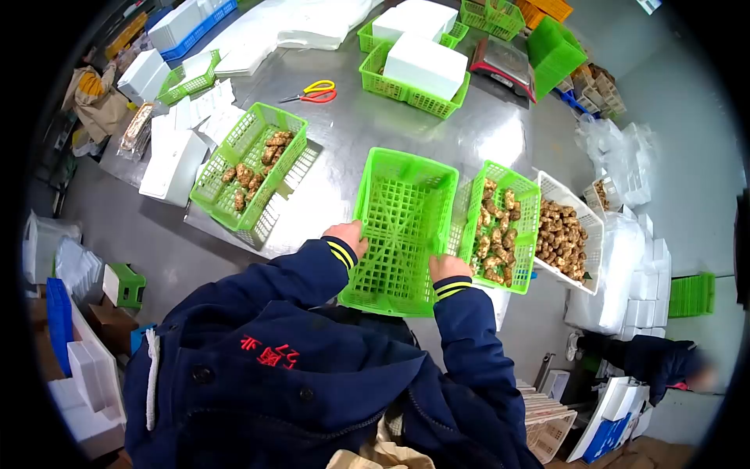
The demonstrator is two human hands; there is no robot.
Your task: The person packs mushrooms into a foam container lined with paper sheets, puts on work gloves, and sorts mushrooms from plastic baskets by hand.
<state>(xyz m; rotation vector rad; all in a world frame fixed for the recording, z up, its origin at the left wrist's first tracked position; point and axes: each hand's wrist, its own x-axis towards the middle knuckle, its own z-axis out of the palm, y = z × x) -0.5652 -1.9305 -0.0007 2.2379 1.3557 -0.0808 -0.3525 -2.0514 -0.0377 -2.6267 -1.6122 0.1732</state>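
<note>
Bare left hand [348, 238], bare right hand [451, 268]: we cannot see every finger.
Dark-clothed person [656, 361]: we see a blurred head [703, 376].
Flat white sheets [293, 25]: cut off above.

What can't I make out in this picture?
All in the head view:
- Right hand: fingertips hidden beneath its knuckles.
- Far green basket: inside mostly covered by the white box.
- White sheets: cut off by the top edge.
- Scale: any reading too small.

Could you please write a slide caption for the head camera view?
Left hand and right hand grip an empty green basket beside another basket holding knobbly brown roots.
</note>
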